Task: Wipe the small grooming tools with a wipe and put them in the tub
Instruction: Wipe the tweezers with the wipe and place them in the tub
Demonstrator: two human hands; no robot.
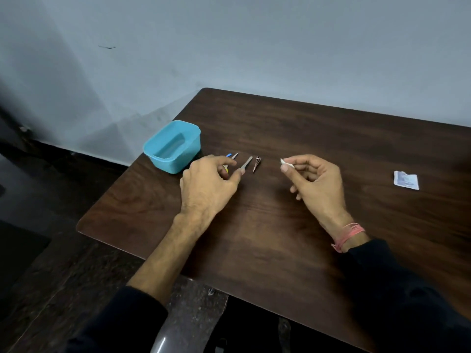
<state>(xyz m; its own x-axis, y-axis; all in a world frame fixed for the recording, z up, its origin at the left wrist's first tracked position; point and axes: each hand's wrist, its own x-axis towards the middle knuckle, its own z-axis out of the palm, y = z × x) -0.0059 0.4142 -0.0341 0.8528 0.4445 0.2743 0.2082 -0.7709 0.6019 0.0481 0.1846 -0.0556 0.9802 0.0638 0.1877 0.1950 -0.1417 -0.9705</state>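
My left hand: palm down over the dark wooden table, fingers loosely curled and partly spread; my thumb tip touches the near end of the silver tweezers, and my forefinger reaches over toward the tools beyond them; I cannot tell whether I have a real pinch on the tweezers or only rest against them
My right hand: raised a little off the table, thumb and forefinger closed together on a small folded white wipe, whose tip sticks out to the left; my other fingers are curled in under the palm
My arms: both come in from the near edge, dark sleeves pushed back from the wrists; a pink thread band is wound round my right wrist
Silver tweezers: lying on the table, slanted, far end pointing away and to the right
Reddish tool: a small pointed piece just right of the tweezers, apart from them, lying flat
Tools by my forefinger: a small blue-tipped piece and a thin metal one just beyond my knuckles, partly hidden; a bit of yellow shows under my fingers, too covered to name
Blue tub: open, at the far left corner of the table, just left of the tools; no tool visible inside
Wipe wrapper: a torn white sachet lying flat, well off to my right
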